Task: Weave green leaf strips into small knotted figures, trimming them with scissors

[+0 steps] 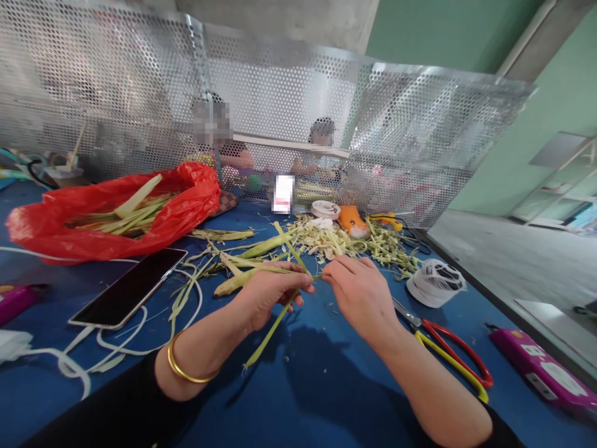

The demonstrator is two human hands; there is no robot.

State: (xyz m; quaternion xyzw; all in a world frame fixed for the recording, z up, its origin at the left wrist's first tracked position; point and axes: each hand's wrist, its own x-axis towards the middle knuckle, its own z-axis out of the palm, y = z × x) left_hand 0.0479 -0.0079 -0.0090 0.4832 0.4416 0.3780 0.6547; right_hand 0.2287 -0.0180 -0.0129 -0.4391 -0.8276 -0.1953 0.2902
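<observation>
My left hand (268, 291) is closed in a pinch around long, narrow green leaf strips (271, 338). One strip crosses slantwise under the fingers, its lower end hanging over the blue table. Beside it my right hand (361, 295) is also closed, its fingertips pinching the thin end of a strip that runs from the left hand. Just behind the hands lie loose pale-green leaves and stalks (233, 283) and a heap of trimmed pieces (326, 241). Scissors (448, 348) with red and yellow handles rest by my right wrist.
A red plastic bag (186, 205) of leaf strips stands at left. In front lie a phone (133, 289) and white cable (198, 311). A white roll (435, 283) and purple package (543, 367) sit right. A perforated metal screen (280, 81) closes the back, with two people beyond it.
</observation>
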